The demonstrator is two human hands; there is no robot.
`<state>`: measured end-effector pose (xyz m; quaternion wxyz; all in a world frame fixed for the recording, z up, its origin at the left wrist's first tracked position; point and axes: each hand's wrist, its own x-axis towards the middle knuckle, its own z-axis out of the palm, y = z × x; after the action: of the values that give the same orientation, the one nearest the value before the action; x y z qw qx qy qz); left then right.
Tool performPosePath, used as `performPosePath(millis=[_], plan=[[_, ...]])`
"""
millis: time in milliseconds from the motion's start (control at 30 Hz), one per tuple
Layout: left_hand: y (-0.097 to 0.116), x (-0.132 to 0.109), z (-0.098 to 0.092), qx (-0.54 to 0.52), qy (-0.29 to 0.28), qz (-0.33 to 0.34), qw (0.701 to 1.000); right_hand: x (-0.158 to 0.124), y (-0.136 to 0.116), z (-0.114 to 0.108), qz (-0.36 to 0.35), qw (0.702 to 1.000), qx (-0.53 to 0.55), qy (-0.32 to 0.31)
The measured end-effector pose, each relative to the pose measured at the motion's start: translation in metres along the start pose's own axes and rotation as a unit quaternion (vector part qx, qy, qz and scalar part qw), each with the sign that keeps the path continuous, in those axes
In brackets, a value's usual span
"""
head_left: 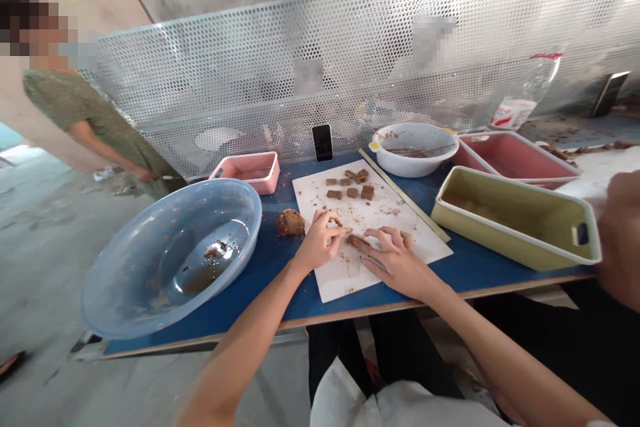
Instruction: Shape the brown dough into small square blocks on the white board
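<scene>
On a white sheet [333,283], my right hand [400,260] has its thumb and fingers around a short brown clay-like roll [359,241]. My left hand [323,240] is beside the roll's left end, with its fingers bent in a pinch. A small dark bit shows at those fingertips, too little to name. Farther back on the sheet lie several short brown pieces [352,192] and scattered crumbs. Left of my left hand sits a rounded brown lump [291,222] on the blue table [280,287].
A large blue basin [135,267] stands left, a pink tray [273,177] behind it. A phone [323,142] leans on the mesh panel. At right are a white basin [417,165], a long strip [410,200], a green bin [500,230] and another person's blurred hand [623,233].
</scene>
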<state>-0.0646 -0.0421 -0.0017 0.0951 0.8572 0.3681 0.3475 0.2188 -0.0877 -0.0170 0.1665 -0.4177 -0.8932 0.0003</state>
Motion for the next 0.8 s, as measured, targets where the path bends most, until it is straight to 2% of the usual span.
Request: performPosePath(millis=[800], plan=[[-0.0002, -0.0007, 0.0005, 0.016, 0.015, -0.013, 1.000, 0.0029, 0.0030, -0.0009, 0.006, 0.999, 0.032, -0.014]])
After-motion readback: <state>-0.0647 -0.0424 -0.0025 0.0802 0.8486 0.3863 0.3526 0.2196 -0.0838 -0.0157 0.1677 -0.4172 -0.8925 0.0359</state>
